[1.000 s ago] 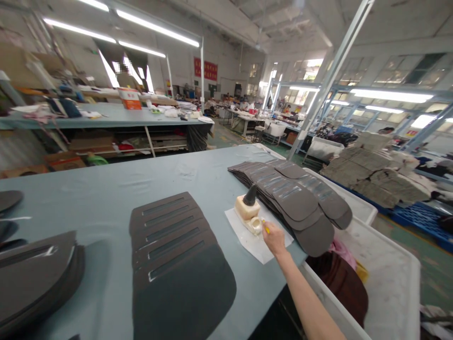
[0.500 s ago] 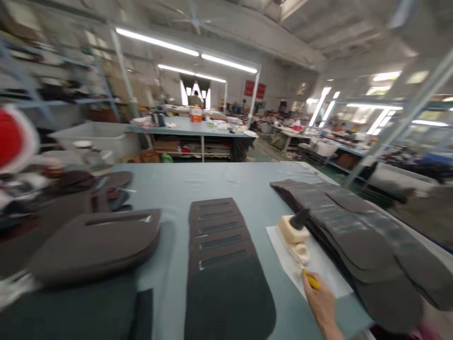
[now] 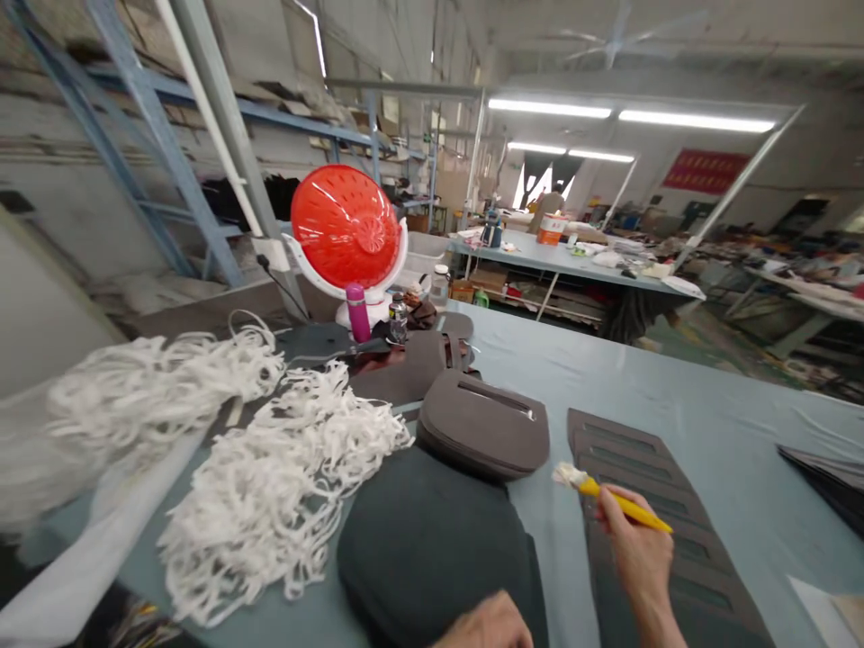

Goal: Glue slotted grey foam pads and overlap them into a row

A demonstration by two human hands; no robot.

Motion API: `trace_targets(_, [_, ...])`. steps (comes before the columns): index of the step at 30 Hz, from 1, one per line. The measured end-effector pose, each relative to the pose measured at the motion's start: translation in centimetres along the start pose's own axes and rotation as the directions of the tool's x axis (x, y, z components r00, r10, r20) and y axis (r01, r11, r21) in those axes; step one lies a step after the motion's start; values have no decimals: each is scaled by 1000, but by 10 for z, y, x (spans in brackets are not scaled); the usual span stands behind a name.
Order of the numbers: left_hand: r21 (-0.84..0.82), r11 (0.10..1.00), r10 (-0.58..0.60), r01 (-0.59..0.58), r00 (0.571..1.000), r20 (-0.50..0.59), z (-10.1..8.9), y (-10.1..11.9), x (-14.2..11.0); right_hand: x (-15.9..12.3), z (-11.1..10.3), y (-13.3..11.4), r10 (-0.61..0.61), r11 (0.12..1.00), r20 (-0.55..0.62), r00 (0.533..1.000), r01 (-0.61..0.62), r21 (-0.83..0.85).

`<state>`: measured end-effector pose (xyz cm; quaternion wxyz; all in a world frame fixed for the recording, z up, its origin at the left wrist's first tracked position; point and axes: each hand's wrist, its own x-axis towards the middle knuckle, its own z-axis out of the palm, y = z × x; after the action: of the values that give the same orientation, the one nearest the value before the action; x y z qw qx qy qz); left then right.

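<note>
My right hand (image 3: 638,544) is closed round a brush (image 3: 625,506) with a yellow handle, its bristles coated in something whitish. The brush is held above a long dark panel (image 3: 702,549) with a row of slots, its bristles to the left of that panel. My left hand (image 3: 490,623), partly cut off at the bottom edge, is closed with curled fingers over a rounded dark green-black piece (image 3: 438,540); whatever lies in its fingers is hidden. Behind that piece sits a stack of brown-grey rounded pieces (image 3: 482,423), the top one with a slot.
Piles of white cord or strips (image 3: 270,495) cover the left of the blue-green table (image 3: 540,351). A red round heater-like device (image 3: 347,229), a magenta bottle (image 3: 357,312) and a jar (image 3: 439,286) stand behind. Dark sheets (image 3: 823,481) lie at right.
The view has swung left. My right hand has carried the brush from beside the cream glue container over to the slotted panel. My left hand has come into view at the bottom.
</note>
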<state>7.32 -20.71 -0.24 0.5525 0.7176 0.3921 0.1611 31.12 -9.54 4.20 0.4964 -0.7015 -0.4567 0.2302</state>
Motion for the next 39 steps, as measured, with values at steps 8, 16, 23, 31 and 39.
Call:
trace_targets(8, [280,959,120,49,823,-556,-126,-18,15,-14,170,-98,-134,981,208,969,100,168])
trace_targets(16, [517,822,228,238,695,-682,-171,-43,71,6,263,-124,-234,971,504,832,177,159])
trace_targets(23, [526,788,195,319,682,-705,-169,-56,81,77,320,-121,-185,980,286,940,199,-20])
trace_targets(31, [567,748,216,346,680,-701,-166,-56,87,128,257,-78,-95,936,89,991,119,-332])
trace_targets(39, [680,650,288,339,719,-633,-167,-47,87,126,118,-30,-38,863,-223,974,-80,-499])
